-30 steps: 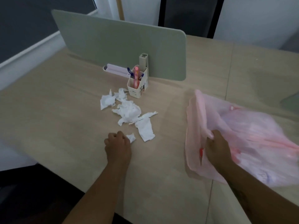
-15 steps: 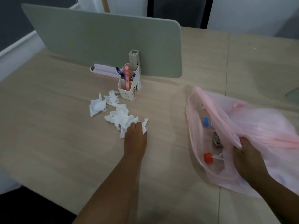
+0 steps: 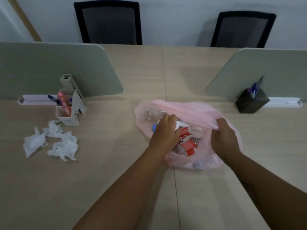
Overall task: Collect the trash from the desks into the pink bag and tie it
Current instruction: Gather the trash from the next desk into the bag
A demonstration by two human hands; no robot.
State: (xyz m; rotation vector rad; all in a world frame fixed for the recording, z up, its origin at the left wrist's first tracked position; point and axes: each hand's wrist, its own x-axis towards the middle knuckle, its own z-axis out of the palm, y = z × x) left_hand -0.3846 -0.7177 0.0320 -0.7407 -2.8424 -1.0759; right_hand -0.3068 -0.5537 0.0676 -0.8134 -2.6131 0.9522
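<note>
The pink bag (image 3: 187, 110) lies open on the desk in the middle. Inside it I see a plastic bottle with a red label (image 3: 186, 146) and other trash. My left hand (image 3: 165, 131) is inside the bag's mouth, closed on a piece of white tissue (image 3: 181, 124). The bag's right rim is bunched in my right hand (image 3: 224, 136), which holds the mouth open. Several crumpled white tissues (image 3: 51, 141) lie on the desk at the left, apart from both hands.
A white pen holder (image 3: 70, 112) stands just behind the tissues, against a grey-green divider (image 3: 49, 68). At the right a black pen holder (image 3: 251, 103) stands by a second divider (image 3: 269, 70). Two black chairs (image 3: 108, 22) stand beyond the desk.
My left hand took a tissue from the pile and carried it right, into the bag. My right hand shifted its grip along the bag's rim. The view swung to the right.
</note>
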